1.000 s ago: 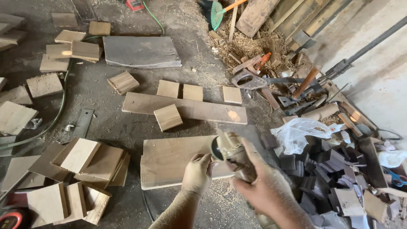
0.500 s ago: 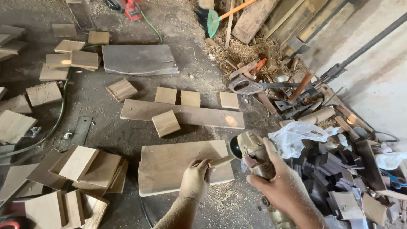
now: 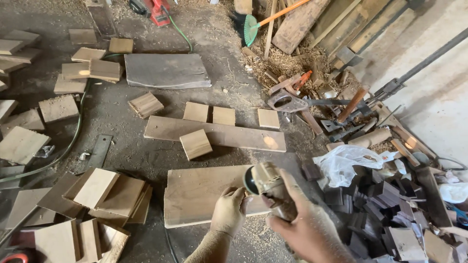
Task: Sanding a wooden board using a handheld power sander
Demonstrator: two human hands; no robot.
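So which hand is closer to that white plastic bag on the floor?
Right. The right hand, gripping the grinder, sits just left of and below the white plastic bag; the left hand lies farther left, over the board.

Head view, steeply down, close

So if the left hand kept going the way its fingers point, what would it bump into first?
The left hand points up and right at the dusty power tool held by the right hand. It would meet the tool's round front end almost at once; it looks nearly touching already, though depth is unclear.
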